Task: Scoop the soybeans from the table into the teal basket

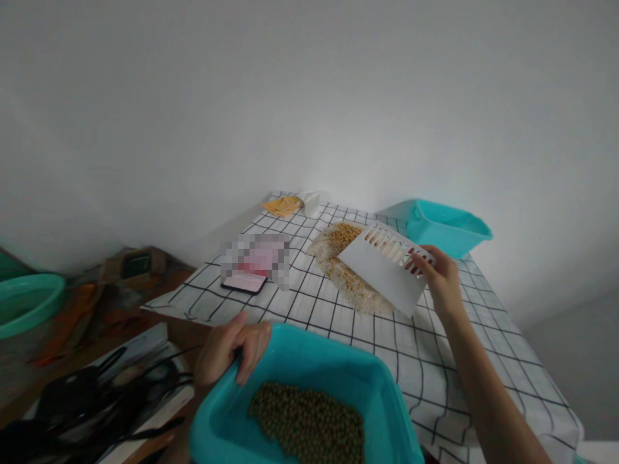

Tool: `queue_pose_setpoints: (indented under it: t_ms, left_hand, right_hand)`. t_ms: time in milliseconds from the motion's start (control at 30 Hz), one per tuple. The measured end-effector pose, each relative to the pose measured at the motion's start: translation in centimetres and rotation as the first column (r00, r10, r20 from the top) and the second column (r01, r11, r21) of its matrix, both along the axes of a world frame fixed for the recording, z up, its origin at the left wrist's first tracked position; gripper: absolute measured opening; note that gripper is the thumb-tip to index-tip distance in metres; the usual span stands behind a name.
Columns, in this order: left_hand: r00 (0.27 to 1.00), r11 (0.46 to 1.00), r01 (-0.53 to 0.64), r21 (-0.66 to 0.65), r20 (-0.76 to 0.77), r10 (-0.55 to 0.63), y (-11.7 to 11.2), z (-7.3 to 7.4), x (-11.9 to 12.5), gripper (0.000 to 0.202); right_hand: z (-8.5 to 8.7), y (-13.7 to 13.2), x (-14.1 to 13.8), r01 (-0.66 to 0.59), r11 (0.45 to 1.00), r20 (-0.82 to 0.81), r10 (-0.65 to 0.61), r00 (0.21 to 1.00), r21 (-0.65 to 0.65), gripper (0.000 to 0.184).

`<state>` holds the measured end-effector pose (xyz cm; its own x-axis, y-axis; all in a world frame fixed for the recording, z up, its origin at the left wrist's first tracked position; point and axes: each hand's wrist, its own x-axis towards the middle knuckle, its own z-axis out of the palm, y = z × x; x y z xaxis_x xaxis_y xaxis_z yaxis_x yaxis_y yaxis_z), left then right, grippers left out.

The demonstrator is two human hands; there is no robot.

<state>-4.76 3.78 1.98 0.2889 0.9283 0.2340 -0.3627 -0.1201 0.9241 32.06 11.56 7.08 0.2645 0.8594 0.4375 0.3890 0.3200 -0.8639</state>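
Note:
My left hand [232,351] is closed over the left rim of a teal plastic bin [333,354], close to me at the table's front edge. Small greenish-brown beans [312,419] lie in the bin's bottom. My right hand [442,283] grips the slotted end of a flat white plastic panel [382,270], fingers at its right corner. The panel tilts over a spread pile on the cloth. Yellow beans [344,236] show at the pile's far side, and pale rice-like grains [360,293] stretch along its near side. Part of the pile is hidden behind the panel.
A second teal bin [435,229] stands at the table's back right. A phone [244,282] lies on the checked tablecloth [300,293] at left, beside a blurred patch. A yellow cloth-like item [283,206] sits at the back. Left on the floor are a green basin [29,303] and dark cables.

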Motion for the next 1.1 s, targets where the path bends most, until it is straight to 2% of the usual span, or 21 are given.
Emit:
queue_pose_setpoints:
  t_ms: [133,500,800,933,1100]
  left_hand:
    - [1.0,1.0,-0.001,-0.003,0.016,0.001,-0.04,-0.06,0.04,0.073]
    - [1.0,1.0,-0.003,-0.024,-0.014,0.002,-0.08,0.24,-0.12,0.073]
    - [0.997,1.0,0.001,-0.016,0.074,0.0,-0.23,0.22,0.27,0.072]
    - [0.997,1.0,-0.008,-0.017,0.074,0.01,-0.28,0.31,0.35,0.072]
    - [0.999,1.0,0.002,-0.004,0.044,-0.002,-0.16,0.41,0.15,0.073]
  right_hand:
    - [-0.05,0.04,0.41,0.058,0.998,0.055,-0.058,0.997,-0.004,0.028]
    - [-0.35,0.19,-0.27,-0.068,0.996,0.05,0.071,0.996,-0.052,0.027]
    - [-0.26,0.08,0.18,-0.055,0.998,0.023,0.056,0.998,-0.029,0.025]
    - [-0.36,-0.01,0.0,-0.081,0.996,0.074,0.083,0.994,-0.037,0.023]
    - [-0.26,-0.21,-0.18,-0.128,0.991,0.04,0.13,0.991,-0.038,0.022]
